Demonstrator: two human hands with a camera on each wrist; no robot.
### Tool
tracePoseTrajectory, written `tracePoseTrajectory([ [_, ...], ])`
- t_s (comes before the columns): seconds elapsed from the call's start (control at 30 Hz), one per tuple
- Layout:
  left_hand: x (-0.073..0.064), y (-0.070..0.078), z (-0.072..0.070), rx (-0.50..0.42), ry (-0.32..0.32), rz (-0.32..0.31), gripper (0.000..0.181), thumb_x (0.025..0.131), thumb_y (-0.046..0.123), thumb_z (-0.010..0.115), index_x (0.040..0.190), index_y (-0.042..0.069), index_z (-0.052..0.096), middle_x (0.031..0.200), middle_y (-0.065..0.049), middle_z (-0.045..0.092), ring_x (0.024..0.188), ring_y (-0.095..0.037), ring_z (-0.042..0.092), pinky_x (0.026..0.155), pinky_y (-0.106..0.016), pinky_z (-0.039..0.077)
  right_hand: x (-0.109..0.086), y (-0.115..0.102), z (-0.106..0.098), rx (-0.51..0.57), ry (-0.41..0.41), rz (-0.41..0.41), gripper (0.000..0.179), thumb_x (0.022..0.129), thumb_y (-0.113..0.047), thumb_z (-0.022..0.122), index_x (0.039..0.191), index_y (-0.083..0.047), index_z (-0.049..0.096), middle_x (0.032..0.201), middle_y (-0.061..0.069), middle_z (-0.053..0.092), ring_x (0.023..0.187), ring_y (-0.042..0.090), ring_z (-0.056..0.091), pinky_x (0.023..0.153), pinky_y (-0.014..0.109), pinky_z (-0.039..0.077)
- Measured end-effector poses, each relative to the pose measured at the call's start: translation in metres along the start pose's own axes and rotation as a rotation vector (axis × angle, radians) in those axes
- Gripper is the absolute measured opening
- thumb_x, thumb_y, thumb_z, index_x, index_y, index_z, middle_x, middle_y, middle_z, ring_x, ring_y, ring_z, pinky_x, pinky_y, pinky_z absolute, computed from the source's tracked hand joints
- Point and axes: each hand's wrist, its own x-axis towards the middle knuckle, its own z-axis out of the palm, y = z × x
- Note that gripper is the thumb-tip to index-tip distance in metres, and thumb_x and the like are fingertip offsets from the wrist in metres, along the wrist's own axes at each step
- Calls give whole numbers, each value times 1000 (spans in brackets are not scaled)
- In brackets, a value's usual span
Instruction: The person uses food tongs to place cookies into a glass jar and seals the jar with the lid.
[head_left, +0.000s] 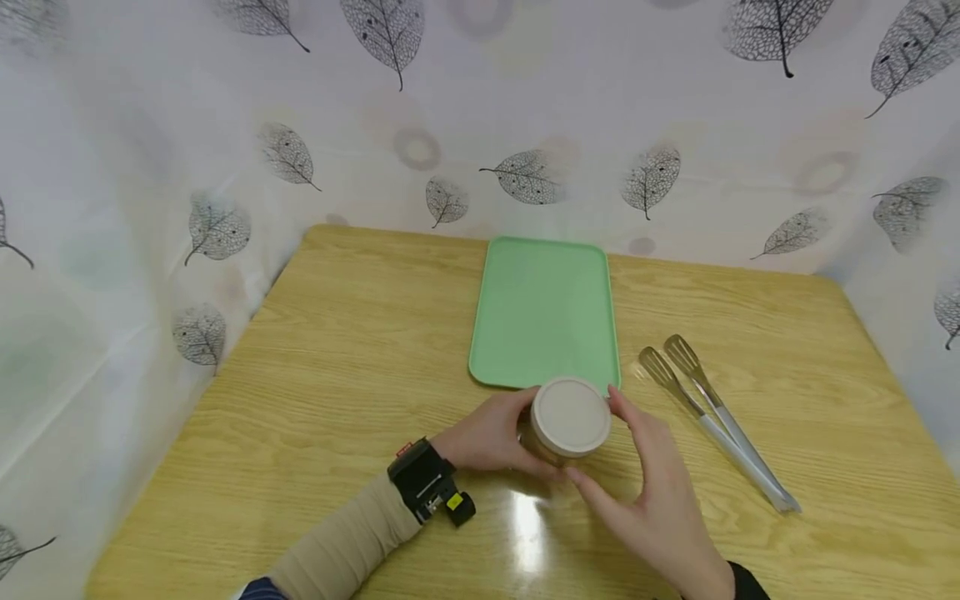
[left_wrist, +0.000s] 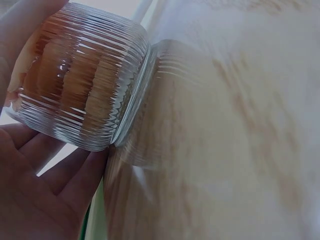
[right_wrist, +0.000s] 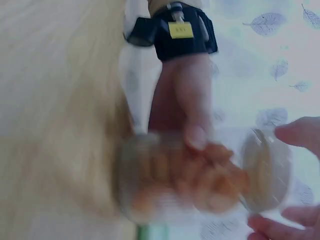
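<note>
A ribbed glass jar [left_wrist: 95, 85] holds orange-brown pieces of food [right_wrist: 210, 180] and stands on the table in front of the green tray. My left hand [head_left: 491, 433] grips the jar's side, its thumb and fingers spread around the glass. Over the jar's mouth is a round, pale lid [head_left: 572, 415]. With fingertips and thumb at opposite edges, my right hand [head_left: 656, 492] holds the lid from the right. Blurred in the right wrist view, the lid sits tilted at the jar's mouth, food showing close beside it.
A light green tray [head_left: 546, 312] lies behind the jar at the table's far edge. Metal tongs with slotted ends and grey handles [head_left: 738, 446] lie to the right. The wooden table [head_left: 360, 333] meets a leaf-patterned curtain [head_left: 525, 108] at the back and sides.
</note>
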Motion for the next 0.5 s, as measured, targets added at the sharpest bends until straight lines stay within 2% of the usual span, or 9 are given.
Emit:
tracePoseTrajectory([
  [0.07, 0, 0, -1, 4, 3, 1, 96, 68, 37, 94, 151, 23, 49, 141, 6, 61, 130, -8, 54, 114, -35, 42, 5, 3, -9, -34, -3, -31, 106, 62, -8, 95, 156, -7, 45, 135, 12, 64, 120, 21, 55, 101, 27, 42],
  [0.1, 1, 1, -1, 4, 1, -1, 96, 67, 38, 94, 151, 23, 49, 141, 7, 61, 130, -8, 54, 114, -35, 42, 10, 5, -14, -43, -23, -49, 107, 61, -9, 95, 155, -6, 45, 134, 12, 64, 120, 21, 55, 100, 27, 44],
  [0.2, 1, 2, -2, -1, -6, -1, 95, 68, 39, 94, 150, 23, 50, 140, 7, 62, 129, -8, 54, 114, -36, 42, 31, 12, -26, -64, -114, -113, 113, 60, -16, 97, 158, -6, 41, 147, 13, 56, 127, 24, 53, 97, 40, 51],
  [0.3, 0, 4, -2, -9, -14, 0, 93, 68, 38, 94, 149, 23, 51, 138, 7, 63, 127, -7, 55, 112, -35, 44, 53, 12, -32, -88, -257, -178, 114, 64, -31, 96, 161, -13, 37, 162, 10, 41, 140, 30, 45, 100, 54, 52],
  [0.37, 0, 4, -3, -7, -13, 0, 90, 68, 39, 94, 147, 24, 52, 135, 7, 64, 124, -7, 57, 110, -34, 46, 65, 9, -33, -115, -359, -221, 106, 70, -39, 92, 160, -19, 40, 166, 6, 36, 145, 30, 41, 103, 56, 50],
  [0.43, 0, 4, -3, 1, -11, -4, 89, 67, 42, 93, 145, 25, 53, 133, 8, 63, 122, -7, 58, 107, -32, 48, 73, 4, -31, -155, -451, -267, 90, 76, -44, 87, 155, -24, 49, 162, 3, 43, 142, 27, 46, 101, 51, 54],
  [0.5, 0, 4, -2, 16, -8, -12, 89, 67, 46, 92, 145, 28, 53, 133, 9, 62, 120, -7, 59, 105, -31, 50, 79, -2, -29, -200, -506, -308, 73, 80, -46, 83, 146, -25, 60, 153, 3, 54, 133, 24, 54, 94, 45, 58],
])
